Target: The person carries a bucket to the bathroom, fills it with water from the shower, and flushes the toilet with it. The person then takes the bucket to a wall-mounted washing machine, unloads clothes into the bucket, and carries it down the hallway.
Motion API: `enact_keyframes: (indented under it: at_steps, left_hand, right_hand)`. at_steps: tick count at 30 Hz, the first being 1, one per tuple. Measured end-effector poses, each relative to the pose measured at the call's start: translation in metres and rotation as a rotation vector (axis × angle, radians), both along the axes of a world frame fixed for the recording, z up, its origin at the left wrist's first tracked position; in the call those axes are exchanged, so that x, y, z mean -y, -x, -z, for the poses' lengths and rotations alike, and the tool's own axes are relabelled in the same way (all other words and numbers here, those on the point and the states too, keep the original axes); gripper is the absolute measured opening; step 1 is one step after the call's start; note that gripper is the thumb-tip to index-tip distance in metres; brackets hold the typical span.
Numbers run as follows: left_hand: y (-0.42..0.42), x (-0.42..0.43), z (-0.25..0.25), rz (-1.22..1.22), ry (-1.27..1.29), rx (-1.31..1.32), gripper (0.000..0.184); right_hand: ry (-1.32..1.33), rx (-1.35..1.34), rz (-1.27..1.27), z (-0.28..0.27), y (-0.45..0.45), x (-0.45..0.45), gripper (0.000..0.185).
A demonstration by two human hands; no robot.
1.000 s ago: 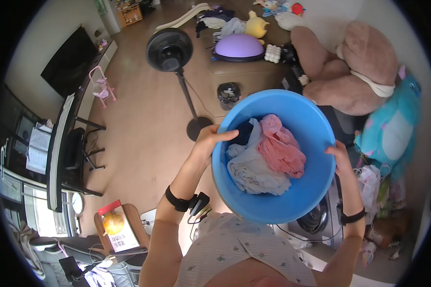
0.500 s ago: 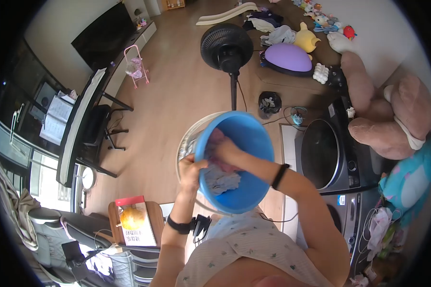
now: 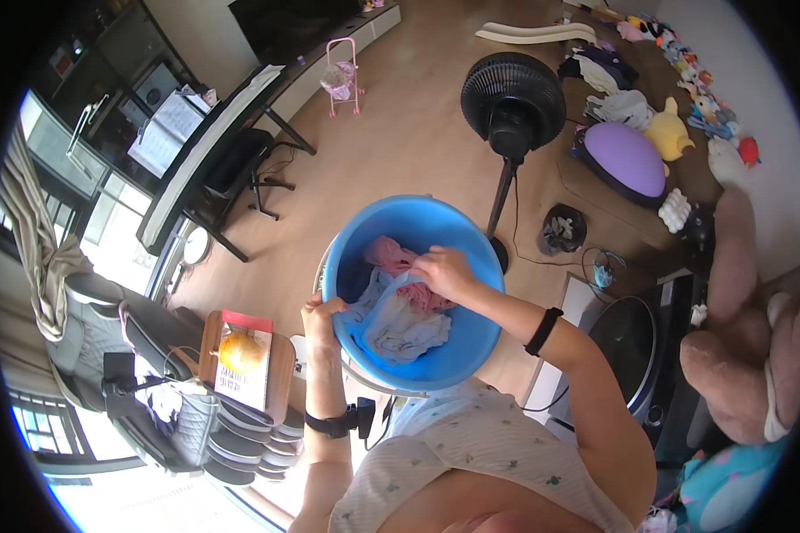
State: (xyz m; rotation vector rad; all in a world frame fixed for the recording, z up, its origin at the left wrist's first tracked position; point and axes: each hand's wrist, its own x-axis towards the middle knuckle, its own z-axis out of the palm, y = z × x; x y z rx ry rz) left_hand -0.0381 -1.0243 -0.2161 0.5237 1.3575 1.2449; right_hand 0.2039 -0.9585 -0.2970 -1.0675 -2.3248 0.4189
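Note:
A round blue basin (image 3: pixel 480 338) is held in front of me, its open top facing up toward the camera. My left hand (image 3: pixel 324 318) is closed on its left rim, thumb over the edge. Inside lie a pink garment (image 3: pixel 388 254) and a crumpled whitish garment (image 3: pixel 406 330). My right hand (image 3: pixel 446 274) reaches in from the right, its fingers pinched on the pink cloth. Part of a pale round rim (image 3: pixel 354 373) shows below the basin; most of it is hidden.
A black standing fan (image 3: pixel 512 133) is just beyond the basin. To the right are a small bin (image 3: pixel 562 229) and a dark machine with a round door (image 3: pixel 627 346). A wooden stand (image 3: pixel 280 382) with a book is at left, near a grey chair (image 3: pixel 107 333).
My view has turned, so the room has shifted right. The basin faces the camera more squarely. My right hand has moved from the basin's left side toward its middle, showing more of the clothes.

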Motion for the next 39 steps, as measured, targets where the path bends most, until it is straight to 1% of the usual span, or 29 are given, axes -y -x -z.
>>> enact_keyframes:
  at_steps: [2,3,5,7,8,9,11,12,14,16,17,18,20,21,22,24,25,27,28,30,33,36,39]
  left_hand:
    - [-0.012,-0.009,-0.006,-0.070,0.002,-0.023,0.008]
    - [-0.015,-0.013,-0.003,-0.088,0.005,-0.037,0.007]
    - [-0.013,-0.025,0.010,-0.119,-0.005,-0.045,0.006]
    - [-0.007,-0.042,0.029,-0.114,-0.027,-0.032,0.006]
    - [-0.006,-0.048,0.036,-0.145,-0.034,-0.010,0.007]
    - [-0.005,-0.059,0.043,-0.154,-0.024,-0.002,0.007]
    - [0.002,-0.078,0.062,-0.149,-0.002,0.002,0.009]
    - [0.007,-0.088,0.072,-0.147,0.006,0.009,0.011]
    - [0.031,-0.111,0.106,-0.119,0.028,0.000,0.020]
    - [0.038,-0.133,0.119,-0.101,0.000,0.026,0.018]
    - [0.040,-0.145,0.122,-0.097,-0.011,0.044,0.018]
    - [0.041,-0.156,0.124,-0.099,-0.027,0.063,0.017]
    - [0.033,-0.174,0.118,-0.142,0.024,0.031,0.014]
    - [0.031,-0.182,0.119,-0.142,0.034,0.019,0.015]
    - [0.029,-0.190,0.120,-0.142,0.044,0.007,0.015]
    - [0.025,-0.202,0.121,-0.148,0.045,0.003,0.015]
    - [0.019,-0.209,0.119,-0.171,0.054,0.013,0.015]
    - [0.006,-0.221,0.114,-0.210,0.062,0.008,0.014]
    - [0.000,-0.227,0.112,-0.226,0.062,-0.008,0.014]
    - [-0.009,-0.223,0.131,-0.253,0.035,-0.060,0.014]
    - [-0.024,-0.225,0.147,-0.326,-0.008,-0.239,0.015]
    - [-0.055,-0.229,0.161,-0.377,-0.051,-0.544,0.016]
    - [-0.092,-0.242,0.178,-0.389,-0.052,-0.828,0.017]
  right_hand:
    - [-0.037,-0.163,0.183,-0.012,-0.022,-0.009,0.015]
    - [0.039,-0.193,0.283,-0.020,-0.033,-0.015,0.017]
    - [-0.019,-0.322,0.282,-0.048,-0.062,-0.030,0.017]
    - [0.294,-0.569,0.322,-0.041,-0.094,-0.047,0.022]
    - [0.562,-0.834,0.214,-0.046,-0.108,-0.052,0.031]
    - [0.669,-0.966,0.171,-0.048,-0.122,-0.058,0.032]
    - [0.888,-1.244,0.180,-0.050,-0.148,-0.067,0.033]
    - [0.951,-1.306,0.176,-0.044,-0.164,-0.073,0.033]
    - [0.959,-1.351,0.268,-0.033,-0.190,-0.077,0.033]
    - [0.967,-1.422,0.410,-0.024,-0.212,-0.077,0.030]
    - [0.936,-1.438,0.440,-0.012,-0.229,-0.078,0.030]
    - [0.925,-1.398,0.540,0.010,-0.252,-0.077,0.029]
    - [0.895,-1.339,0.726,0.052,-0.290,-0.068,0.026]
    - [0.877,-1.350,0.757,0.063,-0.304,-0.063,0.026]
    - [0.888,-1.281,0.885,0.072,-0.318,-0.054,0.026]
    - [0.886,-1.226,1.034,0.103,-0.345,-0.036,0.026]
    - [0.961,-1.229,1.174,0.128,-0.360,-0.029,0.027]
    - [1.024,-1.240,1.325,0.172,-0.386,-0.025,0.027]
    - [1.075,-1.226,1.373,0.192,-0.400,-0.025,0.025]
    - [1.140,-1.220,1.428,0.232,-0.435,-0.027,0.022]
    - [1.203,-1.160,1.566,0.301,-0.483,-0.066,0.021]
    - [1.208,-1.164,1.613,0.364,-0.537,-0.114,0.025]
    - [0.998,-1.085,1.594,0.414,-0.581,-0.159,0.024]
